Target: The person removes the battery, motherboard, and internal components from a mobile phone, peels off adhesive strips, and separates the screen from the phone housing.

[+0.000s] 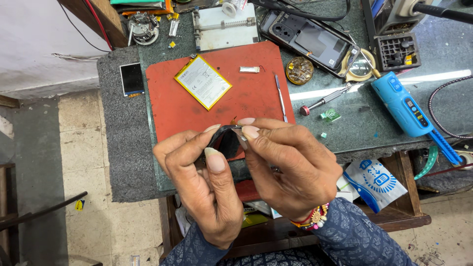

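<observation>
Both my hands are raised over the near edge of a red work mat (172,103). My left hand (199,182) and my right hand (290,167) pinch a thin dark flexible strip (227,140) between thumbs and fingertips. A small metal end (241,134) of the strip shows at my right fingertips. On the mat behind lie a flat yellow-edged phone battery (203,81), a small silver part (250,69) and a thin metal pry tool (281,98).
An open phone back shell (310,42) lies at the far side, beside a round tin (299,70), a screwdriver (325,101) and a blue hand-held tool (404,106). A small phone (132,78) rests on grey felt at left. A metal clamp plate (224,24) sits behind the mat.
</observation>
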